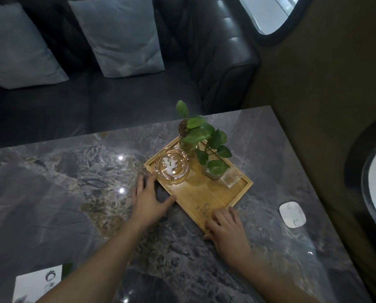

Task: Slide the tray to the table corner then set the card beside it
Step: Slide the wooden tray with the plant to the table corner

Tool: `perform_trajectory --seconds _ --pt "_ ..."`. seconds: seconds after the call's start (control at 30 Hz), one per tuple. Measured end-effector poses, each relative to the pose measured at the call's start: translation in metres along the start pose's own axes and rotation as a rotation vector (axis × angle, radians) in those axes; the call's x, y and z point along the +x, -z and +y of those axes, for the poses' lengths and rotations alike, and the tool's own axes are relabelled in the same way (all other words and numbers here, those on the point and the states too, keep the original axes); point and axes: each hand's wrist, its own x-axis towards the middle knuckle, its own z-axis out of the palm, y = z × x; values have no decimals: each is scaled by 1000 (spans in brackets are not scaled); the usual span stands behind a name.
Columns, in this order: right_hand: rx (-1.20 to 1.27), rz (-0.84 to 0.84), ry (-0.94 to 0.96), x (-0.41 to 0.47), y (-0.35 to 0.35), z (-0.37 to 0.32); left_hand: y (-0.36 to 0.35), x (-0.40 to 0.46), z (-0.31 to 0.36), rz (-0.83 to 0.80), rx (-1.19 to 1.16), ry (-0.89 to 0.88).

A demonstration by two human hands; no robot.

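A wooden tray (206, 194) lies turned at an angle on the grey marble table (77, 193), right of the middle. On it stand a glass ashtray (173, 169), a leafy plant in a glass vase (190, 138) and a small clear box (231, 177). My left hand (148, 199) lies spread flat against the tray's left edge, fingers touching the rim. My right hand (226, 228) presses on the tray's near corner, fingers resting on the wood. A white card (37, 283) with a dark logo lies at the table's near left, partly behind my left forearm.
A small white rounded device (292, 214) lies on the table right of the tray. The table's far right corner (268, 109) lies beyond the plant. A dark sofa (139, 101) with two grey cushions stands behind the table; a wall runs along the right.
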Motion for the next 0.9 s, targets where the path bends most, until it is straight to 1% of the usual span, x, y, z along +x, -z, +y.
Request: perform_trajectory --seconds 0.13,0.27,0.37,0.47,0.7,0.8,0.9 --pt "-12 -4 -61 0 1 -7 0 17 7 -71 38 -40" --pt "-12 -44 -140 -3 1 -12 -5 31 18 -117 49 -75" --pt "6 -57 -191 -4 0 -14 -5 25 35 -89 31 -44" --pt "48 -52 -232 -6 -1 -15 -13 8 36 -52 -5 -58" --pt "105 10 -228 -8 -2 -13 -31 -6 36 -35 -43 -39" --pt "106 -3 -209 -6 -2 -9 -35 -5 33 -45 -31 -12" --pt "113 -21 -193 -4 -2 -6 -34 -3 30 -97 -21 -1"
